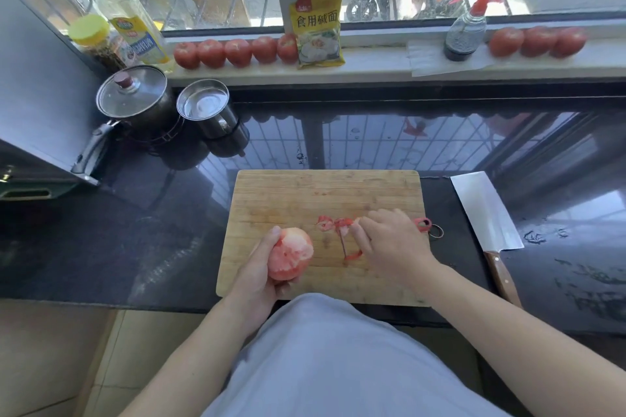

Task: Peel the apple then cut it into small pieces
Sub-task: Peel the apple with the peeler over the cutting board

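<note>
Pale shirt front [338,359] fills the bottom centre of the frame, both forearms reaching up from it to the cutting board [305,193] on the dark table [118,247].

Left hand [261,267]: fingers and thumb curled round the apple [290,258], held at the lower left corner of the board. Visible face of the apple is mostly pale flesh with pink streaks; a sliver of red skin shows near the thumb. Far side hidden by the palm, so cannot say the peeling is complete.

Right hand [393,240]: knuckles up, fingers curled over a red-handled peeler [422,224] whose looped end pokes out at the right edge of the board. Blade end is hidden under the hand. Fingertips sit among the peel strips [333,225] lying mid-board; one long curl [352,254] trails toward the lower edge.

Step in hand, as I judge it: tail end of peeling, shedding or clearing a strip. Next move likely calls for turning the apple to check for leftover skin, then putting the peeler down and reaching for the cleaver [484,210], which lies untouched on the table right of the board, wooden handle toward the person.

Hard to make out: whether the peel touches the blade.
</note>
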The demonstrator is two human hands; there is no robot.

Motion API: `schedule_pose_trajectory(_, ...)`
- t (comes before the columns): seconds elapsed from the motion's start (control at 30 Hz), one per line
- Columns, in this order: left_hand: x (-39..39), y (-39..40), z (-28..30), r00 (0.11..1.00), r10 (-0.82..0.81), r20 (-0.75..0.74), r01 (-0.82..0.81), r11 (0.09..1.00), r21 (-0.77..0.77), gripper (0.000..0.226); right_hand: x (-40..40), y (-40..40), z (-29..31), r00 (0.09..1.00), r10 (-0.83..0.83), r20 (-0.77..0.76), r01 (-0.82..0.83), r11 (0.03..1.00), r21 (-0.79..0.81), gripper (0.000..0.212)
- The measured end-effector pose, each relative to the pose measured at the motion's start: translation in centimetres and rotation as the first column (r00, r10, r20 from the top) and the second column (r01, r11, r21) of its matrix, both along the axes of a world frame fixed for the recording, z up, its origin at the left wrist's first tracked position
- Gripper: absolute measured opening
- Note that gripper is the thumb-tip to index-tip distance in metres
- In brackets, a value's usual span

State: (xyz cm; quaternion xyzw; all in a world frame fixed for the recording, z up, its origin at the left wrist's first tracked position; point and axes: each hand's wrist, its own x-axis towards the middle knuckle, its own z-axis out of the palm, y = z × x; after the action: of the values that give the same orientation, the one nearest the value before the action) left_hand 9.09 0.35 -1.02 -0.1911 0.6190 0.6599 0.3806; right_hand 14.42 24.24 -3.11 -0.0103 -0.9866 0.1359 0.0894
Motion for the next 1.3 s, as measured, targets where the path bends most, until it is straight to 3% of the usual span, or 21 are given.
schedule_pose_trajectory(0.07, 0.0, 0.1, -0.2, 1.000, -0.007, -0.024, 0.006, 0.999, -0.033, 0.073, -0.1, -1.4, 1.8, 0.981, 0.127, -0.148, -0.125, 0.992, 0.023, 0.040)
schedule_pose_trajectory(0.17, 0.0, 0.6, -0.3, 0.999, -0.029, -0.013, 0.029, 0.999, -0.030, 0.067, -0.4, -2.9, 3.1, 0.945, 0.208, -0.254, -0.193, 0.978, 0.082, 0.038)
schedule_pose_trajectory(0.5, 0.0, 0.8, 0.0, 1.000, 0.018, 0.026, -0.017, 1.000, -0.012, 0.065, -1.0, -3.5, 2.0, 0.902, 0.239, -0.359, -0.215, 0.971, 0.106, 0.039)
schedule_pose_trajectory(0.57, -0.1, 0.5, 0.1, 0.999, 0.026, 0.043, -0.026, 1.000, -0.005, 0.053, -1.4, -2.0, 0.0, 0.950, 0.218, -0.226, -0.187, 0.971, 0.150, 0.038)
schedule_pose_trajectory(0.63, -0.4, 0.3, 0.3, 0.997, 0.025, 0.068, -0.026, 1.000, 0.015, 0.045, -2.0, -0.3, -2.1, 0.996, 0.081, 0.023, -0.084, 0.964, 0.253, 0.038)
schedule_pose_trajectory(0.73, -0.7, 0.3, 0.8, 0.993, 0.011, 0.119, -0.016, 0.999, 0.041, 0.052, -2.5, 0.8, -3.1, 0.934, -0.124, 0.335, 0.029, 0.961, 0.274, 0.036)
schedule_pose_trajectory(0.8, -1.0, 0.2, 0.9, 0.988, 0.025, 0.152, -0.040, 0.995, 0.096, 0.061, -2.5, 0.5, -2.4, 0.890, -0.088, 0.447, -0.032, 0.967, 0.253, 0.025)
schedule_pose_trajectory(0.87, -1.1, -0.2, 0.9, 0.986, 0.048, 0.162, -0.072, 0.986, 0.150, 0.070, -2.0, 0.3, -1.4, 0.875, -0.091, 0.475, -0.031, 0.970, 0.243, 0.021)
schedule_pose_trajectory(0.97, -1.1, -0.8, 0.5, 0.993, 0.043, 0.113, -0.062, 0.984, 0.166, 0.081, -1.1, 0.4, -0.8, 0.957, -0.111, 0.268, 0.059, 0.979, 0.197, 0.017)
schedule_pose_trajectory(1.1, -0.8, -0.5, 0.6, 0.997, 0.034, 0.075, -0.046, 0.985, 0.166, 0.074, -0.4, 0.9, -1.1, 0.860, -0.083, 0.503, 0.071, 0.997, 0.044, 0.030)
schedule_pose_trajectory(1.2, -0.8, 0.2, 1.1, 0.990, 0.071, 0.126, -0.086, 0.989, 0.120, 0.071, -0.4, 1.4, -0.9, 0.862, -0.178, 0.474, 0.218, 0.975, -0.031, 0.030)
schedule_pose_trajectory(1.27, -0.8, 0.2, 1.0, 0.982, 0.086, 0.169, -0.106, 0.988, 0.112, 0.068, -0.7, 1.9, -0.1, 0.823, -0.230, 0.519, 0.390, 0.894, -0.222, 0.038)
schedule_pose_trajectory(1.3, -0.8, 0.0, 0.9, 0.980, 0.091, 0.179, -0.112, 0.988, 0.111, 0.067, -0.6, 2.2, 0.3, 0.796, -0.240, 0.556, 0.490, 0.795, -0.358, 0.043)
